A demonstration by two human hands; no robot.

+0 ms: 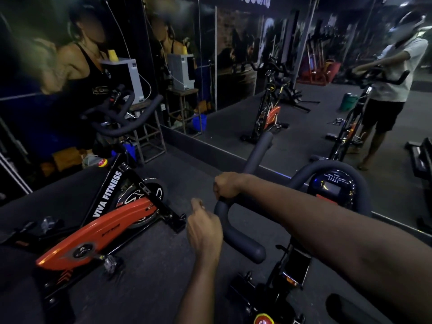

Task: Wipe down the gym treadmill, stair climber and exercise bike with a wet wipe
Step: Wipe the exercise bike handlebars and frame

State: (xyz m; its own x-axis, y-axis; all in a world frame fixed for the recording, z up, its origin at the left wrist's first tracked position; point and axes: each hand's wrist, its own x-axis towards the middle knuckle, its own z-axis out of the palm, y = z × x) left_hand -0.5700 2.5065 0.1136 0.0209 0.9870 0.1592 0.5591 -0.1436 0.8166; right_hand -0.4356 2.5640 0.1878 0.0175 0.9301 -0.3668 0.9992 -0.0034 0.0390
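"Grip status, right hand (228, 185)?"

"Clenched. The fingers wrap over the top of the handlebar (238, 239) at its left bend, knuckles up. The right arm reaches in from the lower right and crosses in front of the console (332, 187). Whether a wipe lies under the palm cannot be told — the hand covers that spot."

"Left hand (204, 226)?"

"Curled into a fist with the thumb on top, holding nothing that shows. It hangs just beside the same bend, below the right hand and apart from the bar."

"Position of the bike (294, 265)?"

"Directly below the person, on the dark floor (163, 265). The padded bar loops up round the console, and one horn points forward toward the mirror (233, 66). The frame and post drop away beneath the arms at lower right."

"Surroundings?"

"A second bike (98, 232) stands to the left, well apart. It has an orange guard and a black frame lettered VIVA FITNESS, with its own bar raised at upper left. The mirror runs along the far edge of the floor and reflects both bikes — and, at far right, a standing person in a pale shirt and dark shorts with both arms on a bar."
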